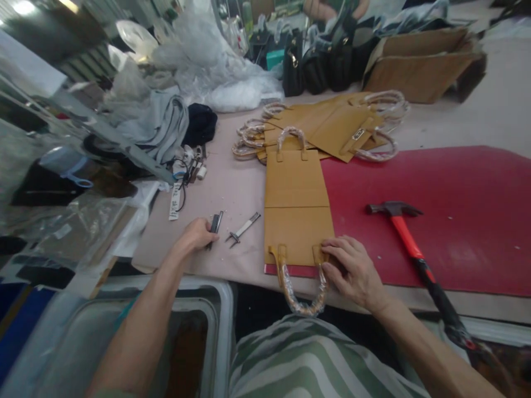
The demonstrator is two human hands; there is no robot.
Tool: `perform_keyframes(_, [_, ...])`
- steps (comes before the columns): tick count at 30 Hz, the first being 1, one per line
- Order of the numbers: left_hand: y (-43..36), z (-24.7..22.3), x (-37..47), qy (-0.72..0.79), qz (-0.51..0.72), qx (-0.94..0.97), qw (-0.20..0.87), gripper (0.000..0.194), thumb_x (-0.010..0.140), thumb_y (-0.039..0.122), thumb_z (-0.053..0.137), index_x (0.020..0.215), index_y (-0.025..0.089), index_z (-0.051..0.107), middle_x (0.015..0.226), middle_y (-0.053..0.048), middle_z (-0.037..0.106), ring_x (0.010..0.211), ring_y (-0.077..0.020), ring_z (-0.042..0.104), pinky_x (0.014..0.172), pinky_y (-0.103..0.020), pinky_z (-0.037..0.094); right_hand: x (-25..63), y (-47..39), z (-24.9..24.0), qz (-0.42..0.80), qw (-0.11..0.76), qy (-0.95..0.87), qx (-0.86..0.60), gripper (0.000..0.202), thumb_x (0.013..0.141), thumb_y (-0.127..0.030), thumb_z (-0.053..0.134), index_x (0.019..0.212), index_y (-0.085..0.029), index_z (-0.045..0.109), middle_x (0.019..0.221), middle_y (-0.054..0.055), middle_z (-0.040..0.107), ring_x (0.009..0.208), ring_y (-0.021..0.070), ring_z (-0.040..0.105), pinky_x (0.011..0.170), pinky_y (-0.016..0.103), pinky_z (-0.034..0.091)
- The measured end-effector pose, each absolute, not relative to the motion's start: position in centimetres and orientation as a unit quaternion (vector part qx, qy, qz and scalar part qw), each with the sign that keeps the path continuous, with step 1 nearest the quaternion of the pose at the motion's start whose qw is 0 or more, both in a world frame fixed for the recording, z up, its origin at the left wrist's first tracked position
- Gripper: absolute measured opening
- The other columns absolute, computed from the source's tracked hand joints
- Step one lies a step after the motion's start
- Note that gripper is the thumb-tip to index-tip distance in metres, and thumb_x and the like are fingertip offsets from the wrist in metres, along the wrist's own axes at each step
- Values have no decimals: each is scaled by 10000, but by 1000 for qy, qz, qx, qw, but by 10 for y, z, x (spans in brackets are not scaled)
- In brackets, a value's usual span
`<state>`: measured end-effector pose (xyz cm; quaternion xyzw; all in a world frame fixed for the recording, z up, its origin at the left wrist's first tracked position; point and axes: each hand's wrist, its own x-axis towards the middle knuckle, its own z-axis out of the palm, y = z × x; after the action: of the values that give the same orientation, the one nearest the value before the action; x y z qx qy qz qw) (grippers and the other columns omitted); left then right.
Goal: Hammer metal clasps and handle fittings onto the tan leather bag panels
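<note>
A tan bag panel (296,193) with plastic-wrapped handles at both ends lies lengthwise in front of me. At its near right corner my right hand (350,268) has its fingers bent over the tab of the near handle (305,304), which hangs past the table edge. To the left, my left hand (199,233) pinches small, rod-like dark and silver metal tools (214,224) at the tabletop. Between that hand and the panel lies a caliper-like metal tool (244,229). A claw hammer (409,237) with a red and black handle rests on the red mat (464,193).
More tan panels with wrapped handles (323,124) are piled behind. Black bags (315,63) and an open cardboard box (418,66) stand farther back. Crumpled clear plastic (224,77) and grey cloth (160,124) sit at left. A pale plastic bin (226,309) is below the table edge.
</note>
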<state>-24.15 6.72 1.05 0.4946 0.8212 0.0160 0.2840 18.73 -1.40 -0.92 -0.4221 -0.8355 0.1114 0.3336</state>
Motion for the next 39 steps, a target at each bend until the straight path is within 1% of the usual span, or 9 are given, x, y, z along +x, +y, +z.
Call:
perform_keyframes(7, [62, 15, -235, 807, 90, 426, 400, 338, 678, 260, 805, 653, 205, 473, 405, 84, 427, 358, -105, 418, 406, -197, 312, 187, -15, -9, 114, 343, -837, -411, 213, 928, -257, 603, 1133, -199, 616, 1145, 122, 685, 1045, 274, 602, 961, 488, 459])
perform_keyframes(13, [48, 21, -239, 763, 169, 389, 487, 408, 638, 356, 825, 655, 198, 450, 441, 81, 444, 368, -77, 408, 399, -189, 351, 187, -15, -9, 116, 349, -831, -418, 217, 919, -264, 600, 1122, -203, 644, 1132, 117, 692, 1031, 276, 600, 963, 494, 460])
perform_keyframes(15, [39, 22, -239, 733, 251, 363, 518, 382, 592, 339, 835, 680, 180, 499, 486, 68, 496, 393, -75, 444, 410, -194, 389, 187, -16, -10, 116, 347, -831, -418, 211, 924, -268, 601, 1120, -200, 638, 1138, 120, 686, 1037, 279, 591, 973, 495, 457])
perform_keyframes(18, [25, 23, -225, 687, 389, 322, 523, 375, 523, 300, 845, 760, 127, 612, 671, -8, 658, 524, -108, 583, 447, -206, 470, 188, -16, -11, 118, 340, -833, -421, 207, 933, -269, 598, 1122, -190, 628, 1150, 129, 678, 1045, 285, 579, 977, 497, 453])
perform_keyframes(20, [16, 22, -206, 664, 458, 308, 505, 400, 511, 301, 852, 790, 109, 639, 764, -43, 711, 570, -121, 615, 417, -195, 457, 188, -16, -11, 116, 340, -834, -420, 210, 933, -268, 599, 1122, -182, 628, 1149, 134, 678, 1044, 287, 580, 976, 500, 453])
perform_keyframes(23, [6, 19, -168, 616, 522, 298, 510, 448, 534, 308, 869, 870, 123, 637, 744, -30, 727, 526, -113, 601, 384, -179, 435, 188, -16, -12, 118, 340, -835, -417, 220, 927, -266, 600, 1131, -187, 629, 1153, 132, 680, 1059, 287, 590, 997, 512, 443])
perform_keyframes(27, [-3, 11, -120, 565, 562, 281, 534, 531, 580, 368, 899, 978, 135, 637, 728, -13, 724, 570, -129, 658, 474, -205, 546, 188, -15, -12, 122, 334, -836, -419, 237, 928, -270, 600, 1151, -193, 618, 1164, 131, 680, 1076, 288, 599, 1011, 520, 436])
perform_keyframes(31, [-5, 5, -87, 553, 596, 311, 492, 478, 683, 418, 874, 994, 146, 633, 826, -24, 730, 653, -137, 704, 578, -243, 621, 188, -16, -13, 116, 327, -838, -421, 237, 930, -270, 603, 1154, -193, 608, 1166, 133, 677, 1073, 288, 602, 1007, 512, 440])
perform_keyframes(39, [-9, 1, -58, 548, 524, 452, 469, 283, 829, 255, 737, 1073, 161, 630, 909, -28, 731, 743, -128, 717, 745, -252, 623, 186, -15, -12, 106, 326, -840, -420, 244, 915, -251, 608, 1150, -184, 615, 1160, 130, 682, 1066, 285, 604, 991, 508, 448])
